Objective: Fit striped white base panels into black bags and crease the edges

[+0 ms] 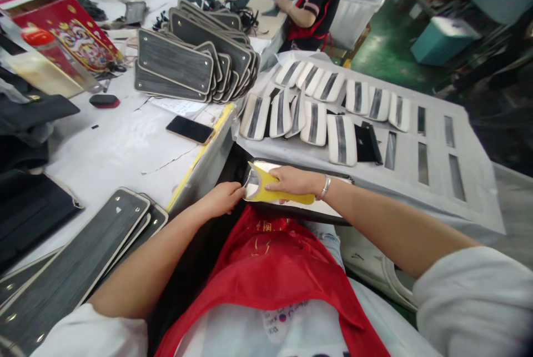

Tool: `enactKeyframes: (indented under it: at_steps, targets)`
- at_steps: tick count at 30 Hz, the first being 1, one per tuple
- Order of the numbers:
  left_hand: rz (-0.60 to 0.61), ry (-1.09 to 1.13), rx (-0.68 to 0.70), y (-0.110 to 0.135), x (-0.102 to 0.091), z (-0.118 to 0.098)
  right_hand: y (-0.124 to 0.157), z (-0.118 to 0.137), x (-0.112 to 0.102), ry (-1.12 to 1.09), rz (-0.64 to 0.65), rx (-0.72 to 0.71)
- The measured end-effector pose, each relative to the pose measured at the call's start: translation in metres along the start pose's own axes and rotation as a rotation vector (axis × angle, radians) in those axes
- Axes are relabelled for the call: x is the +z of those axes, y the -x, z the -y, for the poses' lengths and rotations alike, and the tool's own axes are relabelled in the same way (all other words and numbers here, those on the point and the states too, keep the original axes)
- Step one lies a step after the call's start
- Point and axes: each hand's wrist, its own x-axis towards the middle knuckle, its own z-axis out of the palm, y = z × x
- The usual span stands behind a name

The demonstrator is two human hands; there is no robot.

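Note:
Across my lap lies a long dark-edged panel point(328, 205) with a white face. At its left end, the fingers of my left hand point(225, 199) are closed on the edge. My right hand point(293, 180) is closed on a flat yellow piece point(266, 186) with a curved notch at its left end. This yellow piece lies over the panel's white face, and the fingertips under it are partly hidden. A silver bracelet circles the right wrist.
Grey panels point(175, 63) are piled on the left table, near a phone point(190, 129). More grey panels point(83, 257) lie at lower left. White striped pieces point(342, 140) cover part of the right table point(478, 179). A co-worker point(316, 7) works at the back.

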Motion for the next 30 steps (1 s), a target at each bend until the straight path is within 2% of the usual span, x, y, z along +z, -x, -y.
enactKeyframes:
  at_steps: [3, 7, 9, 14, 18, 20, 22, 24, 27, 30]
  targets:
    - [-0.028, -0.074, 0.016, -0.002, -0.005, -0.003, -0.008, 0.004, -0.003, 0.128, 0.000, -0.006]
    - [0.008, -0.009, -0.008, -0.004, -0.004, -0.005, -0.012, 0.008, -0.008, 0.495, -0.062, -0.035]
    - [0.013, 0.043, -0.024, -0.006, -0.001, -0.006, -0.013, 0.010, -0.010, 0.583, -0.065, -0.022]
    - [0.010, 0.153, -0.040, -0.008, 0.002, -0.007, -0.012, 0.014, -0.013, 0.565, -0.036, 0.032]
    - [0.119, 0.269, -0.031, -0.013, -0.004, 0.002, -0.012, 0.014, -0.012, 0.576, -0.060, 0.022]
    - [0.196, 0.445, -0.029, -0.016, -0.005, 0.010, -0.013, 0.012, -0.012, 0.549, -0.074, 0.019]
    - [0.221, 0.651, -0.017, -0.020, -0.001, 0.019, -0.013, 0.011, -0.011, 0.524, -0.077, 0.015]
    - [0.191, 0.764, 0.002, -0.024, 0.005, 0.025, -0.013, 0.011, -0.012, 0.515, -0.080, 0.019]
    - [0.126, 0.734, 0.016, -0.031, 0.011, 0.028, -0.013, 0.013, -0.012, 0.532, -0.080, 0.036]
    - [0.093, 0.679, 0.004, -0.037, 0.010, 0.025, -0.013, 0.017, -0.013, 0.569, -0.055, 0.054]
